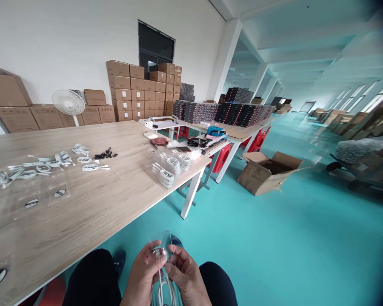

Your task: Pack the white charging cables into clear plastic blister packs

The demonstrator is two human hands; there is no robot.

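Low in the head view, above my lap, both hands meet. My left hand [144, 274] and my right hand [185, 276] pinch a clear plastic bag [161, 242] with a coiled white cable [164, 289] partly inside it. The cable hangs down between my palms. Both hands have their fingers closed on the bag and cable. To my left on the wooden table [92, 204] lie several loose coiled white cables [44, 163], a small heap of black ties [106, 154] and several bagged cables [167, 168] near the table's right corner.
Flat clear bags with oval labels [32, 203] lie on the near table. An open cardboard box [268, 170] sits on the teal floor. Red stools [221, 157], further tables with black trays [230, 112], stacked cartons [137, 91] and a white fan [68, 103] stand behind.
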